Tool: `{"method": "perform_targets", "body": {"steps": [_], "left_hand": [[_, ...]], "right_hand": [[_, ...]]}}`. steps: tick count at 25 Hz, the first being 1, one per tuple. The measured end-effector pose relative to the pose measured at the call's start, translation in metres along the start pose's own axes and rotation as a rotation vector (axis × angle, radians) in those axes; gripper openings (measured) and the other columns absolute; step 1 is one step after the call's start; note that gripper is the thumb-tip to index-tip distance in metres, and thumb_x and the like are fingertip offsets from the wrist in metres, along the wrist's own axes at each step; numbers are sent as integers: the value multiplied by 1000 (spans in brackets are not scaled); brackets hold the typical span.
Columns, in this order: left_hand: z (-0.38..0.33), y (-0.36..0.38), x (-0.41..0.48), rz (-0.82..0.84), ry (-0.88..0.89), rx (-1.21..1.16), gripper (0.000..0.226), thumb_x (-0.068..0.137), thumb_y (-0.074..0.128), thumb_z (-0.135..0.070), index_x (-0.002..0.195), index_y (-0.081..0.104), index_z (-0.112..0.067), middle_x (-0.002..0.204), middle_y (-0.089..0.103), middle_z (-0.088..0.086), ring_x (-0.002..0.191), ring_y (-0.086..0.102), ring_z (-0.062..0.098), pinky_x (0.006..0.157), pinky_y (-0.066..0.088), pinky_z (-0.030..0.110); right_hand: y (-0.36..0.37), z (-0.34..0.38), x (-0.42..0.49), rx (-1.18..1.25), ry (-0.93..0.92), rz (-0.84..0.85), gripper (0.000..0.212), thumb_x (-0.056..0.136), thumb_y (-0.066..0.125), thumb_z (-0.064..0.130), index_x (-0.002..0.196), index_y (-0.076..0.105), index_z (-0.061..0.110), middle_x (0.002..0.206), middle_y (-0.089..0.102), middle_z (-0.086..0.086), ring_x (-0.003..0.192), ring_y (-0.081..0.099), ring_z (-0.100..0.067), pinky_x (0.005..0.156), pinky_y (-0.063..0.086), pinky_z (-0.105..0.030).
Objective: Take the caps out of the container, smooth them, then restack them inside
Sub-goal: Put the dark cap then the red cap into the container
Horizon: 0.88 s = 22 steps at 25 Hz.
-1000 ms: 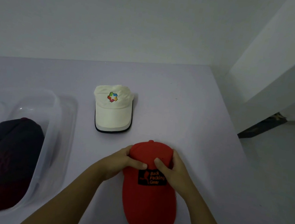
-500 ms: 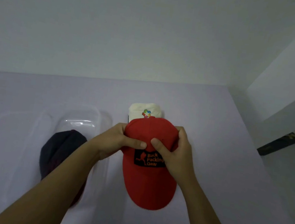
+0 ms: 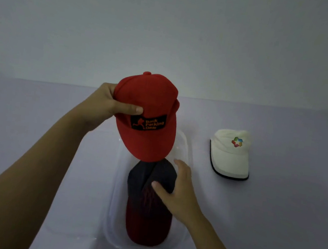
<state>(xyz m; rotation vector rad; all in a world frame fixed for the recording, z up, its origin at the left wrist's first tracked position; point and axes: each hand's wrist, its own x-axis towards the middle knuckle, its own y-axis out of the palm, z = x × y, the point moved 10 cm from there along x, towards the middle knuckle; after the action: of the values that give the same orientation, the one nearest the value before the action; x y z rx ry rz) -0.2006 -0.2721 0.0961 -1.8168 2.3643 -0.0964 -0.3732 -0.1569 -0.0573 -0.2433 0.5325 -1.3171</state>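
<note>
My left hand (image 3: 107, 105) grips the crown of a red cap (image 3: 147, 134) with a black patch, holding it in the air over the far end of a clear plastic container (image 3: 189, 148). Inside the container lies a dark navy cap with a dark red brim (image 3: 145, 204). My right hand (image 3: 179, 192) rests on the right side of that cap's crown, thumb on top and fingers around the side. A cream cap (image 3: 231, 153) with a coloured logo sits on the table to the right of the container.
The pale lilac table (image 3: 282, 211) runs back to a plain white wall. Its left edge shows at far left. Bare tabletop lies left of the container and right of the cream cap.
My left hand alone has lifted the red cap off the table and carried it over the container. My right hand let go of it and came down onto the dark cap.
</note>
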Motion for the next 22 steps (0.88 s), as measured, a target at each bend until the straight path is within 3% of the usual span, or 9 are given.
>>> {"method": "perform_targets", "body": {"steps": [2,5,10,14,19,22], "left_hand": [[5,-14,3,-23,8,-4,45,53,80,-16,97,72,-19,91,77,-6,90,72,14,73,56,21],[15,-23,7,-43,16,-1,44,59,78,-9,102,70,-16,90,77,-6,88,72,13,71,57,20],[37,-23,22,-55,7,-36,37,67,77,-1,97,70,-22,84,76,-11,84,72,10,69,56,18],[72,12,27,76,-99,-19,31,69,76,-2,95,72,-17,86,77,-4,85,72,15,71,58,22],[143,55,4,295,-354,30,23,72,75,-2,92,73,-13,88,76,2,83,72,16,73,57,23],[167,67,-10,307,-466,-36,18,77,66,5,86,71,-10,76,75,-1,71,70,13,63,55,21]], "right_hand": [[31,-10,15,-83,116,164,118,67,76,50,147,-8,24,157,-3,1,145,3,-18,118,18,-41],[39,-14,32,-164,194,212,138,52,87,45,145,-14,31,153,12,-4,140,18,-25,114,26,-46],[32,5,16,-275,34,161,127,50,84,51,137,-10,53,130,22,7,123,34,-16,106,37,-43],[31,18,-5,-330,-76,121,120,60,77,54,126,-22,58,132,13,13,126,25,-11,111,29,-34],[30,17,-20,-307,-90,68,111,66,69,60,122,-27,64,143,4,17,135,11,-7,117,17,-35],[19,10,-28,-417,-122,-145,103,65,51,79,135,-20,53,150,12,18,136,12,-3,117,3,-45]]}}
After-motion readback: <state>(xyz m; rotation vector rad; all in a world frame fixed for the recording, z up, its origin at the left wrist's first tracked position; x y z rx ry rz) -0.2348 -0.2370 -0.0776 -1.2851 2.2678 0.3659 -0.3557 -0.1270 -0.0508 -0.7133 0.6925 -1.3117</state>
